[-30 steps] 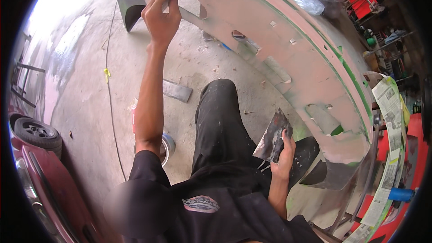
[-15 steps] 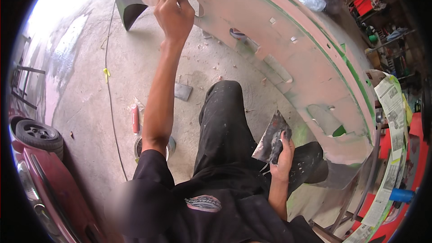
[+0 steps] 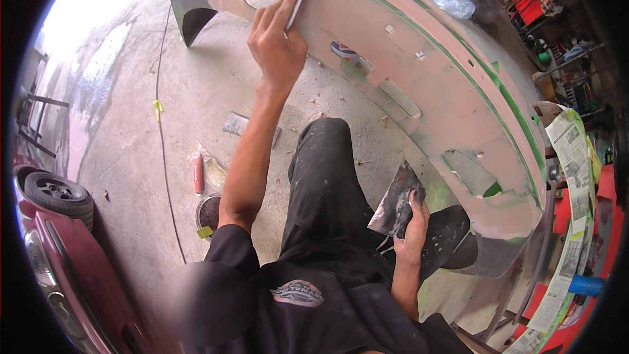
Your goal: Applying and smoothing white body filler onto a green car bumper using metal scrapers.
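My left hand [image 3: 278, 49] grips a thin, pale putty spreader [image 3: 299, 3], its fingers stretched along the blade. The spreader lies against the far left part of a curved car bumper [image 3: 445, 115], which is coated pinkish-beige with green edges and has several cutouts. Lower right, above my thigh, my right hand [image 3: 413, 233] holds a flat putty board [image 3: 393, 200] smeared with dark and whitish filler. My right thumb is on top of the board, and its other fingers are hidden beneath.
On the concrete floor left of my knee are a grey block [image 3: 234, 122], a red tube [image 3: 198, 174] and an open can [image 3: 208, 206]. A cable [image 3: 161, 151] runs past them. A maroon car part [image 3: 85, 275] and wheel [image 3: 56, 193] stand left; a newspaper-masked piece [image 3: 569, 151] stands right.
My left hand and the spreader have moved right and slightly down across the bumper. The bumper has shifted slightly in view, and more of the can shows. My right hand stays almost still.
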### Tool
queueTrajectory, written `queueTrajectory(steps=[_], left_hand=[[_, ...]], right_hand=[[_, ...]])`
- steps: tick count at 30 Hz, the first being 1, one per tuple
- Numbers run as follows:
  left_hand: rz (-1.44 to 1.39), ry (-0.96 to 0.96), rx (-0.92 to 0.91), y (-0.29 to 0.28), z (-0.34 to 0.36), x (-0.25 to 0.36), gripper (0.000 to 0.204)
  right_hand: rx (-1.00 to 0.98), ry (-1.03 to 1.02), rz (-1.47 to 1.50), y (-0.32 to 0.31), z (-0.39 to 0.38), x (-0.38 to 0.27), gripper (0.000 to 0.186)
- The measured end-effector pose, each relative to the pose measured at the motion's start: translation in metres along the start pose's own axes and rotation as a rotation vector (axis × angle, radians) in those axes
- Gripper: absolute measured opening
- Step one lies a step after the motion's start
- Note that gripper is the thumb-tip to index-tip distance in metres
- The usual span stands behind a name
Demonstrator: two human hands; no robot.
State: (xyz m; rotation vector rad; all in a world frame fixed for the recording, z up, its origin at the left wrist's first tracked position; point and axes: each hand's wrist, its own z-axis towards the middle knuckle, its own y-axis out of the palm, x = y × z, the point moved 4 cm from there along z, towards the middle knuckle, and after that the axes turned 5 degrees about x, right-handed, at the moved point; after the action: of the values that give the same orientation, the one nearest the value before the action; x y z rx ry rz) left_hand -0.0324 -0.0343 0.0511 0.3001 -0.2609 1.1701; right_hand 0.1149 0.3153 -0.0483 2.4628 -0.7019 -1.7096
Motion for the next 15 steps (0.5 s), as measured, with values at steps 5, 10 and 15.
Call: queueTrajectory(steps=[5, 10, 15], left_hand=[[-0.026, -0.037, -0.065, -0.002, -0.016, 0.022, 0.046], [-0.043, -0.033, -0.112, -0.016, -0.03, 0.058, 0.049], [-0.198, -0.075, -0.179, -0.041, -0.012, 0.046, 0.039]], right_hand=[[-0.004, 0.022, -0.013, -0.007, -0.001, 0.002, 0.022], [-0.035, 0.011, -0.034, -0.005, -0.003, 0.0, 0.026], [-0.009, -0.048, -0.035, -0.001, -0.004, -0.004, 0.027]])
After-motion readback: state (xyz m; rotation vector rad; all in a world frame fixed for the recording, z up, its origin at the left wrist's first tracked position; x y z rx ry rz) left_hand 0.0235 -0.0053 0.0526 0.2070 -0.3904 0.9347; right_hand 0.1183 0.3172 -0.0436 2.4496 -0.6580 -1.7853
